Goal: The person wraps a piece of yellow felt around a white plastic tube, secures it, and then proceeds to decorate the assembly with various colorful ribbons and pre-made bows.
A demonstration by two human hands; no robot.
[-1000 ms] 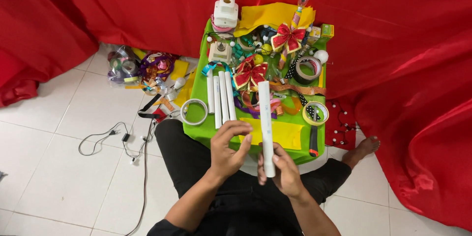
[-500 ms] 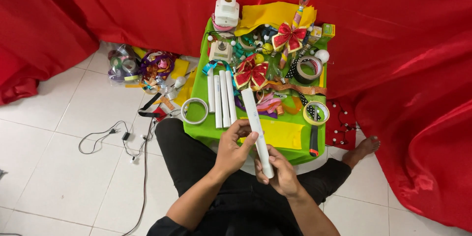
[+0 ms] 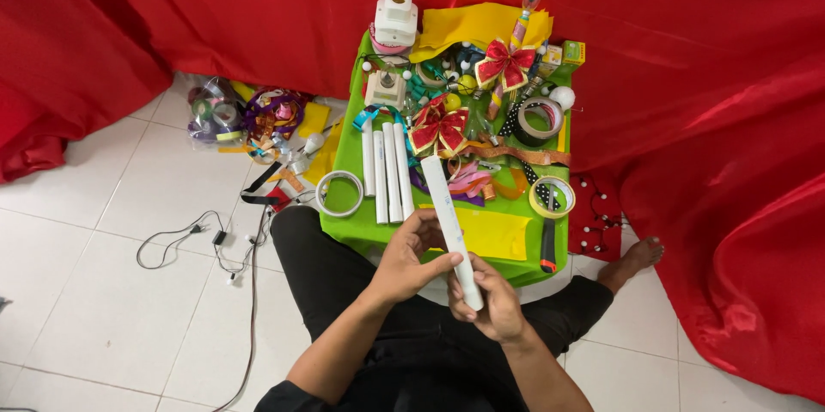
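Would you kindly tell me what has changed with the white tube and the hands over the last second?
The long white plastic tube has tilted: upright a second ago, its top now leans to the left. The left hand has slid lower along it, and the right hand keeps hold of its lower end. The three white tubes on the green table and the red ribbon bows lie as before.

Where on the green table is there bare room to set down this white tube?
Barest is the yellow sheet at the near edge, between the three white tubes and the black-handled tool. The far half around the red bows is crowded.
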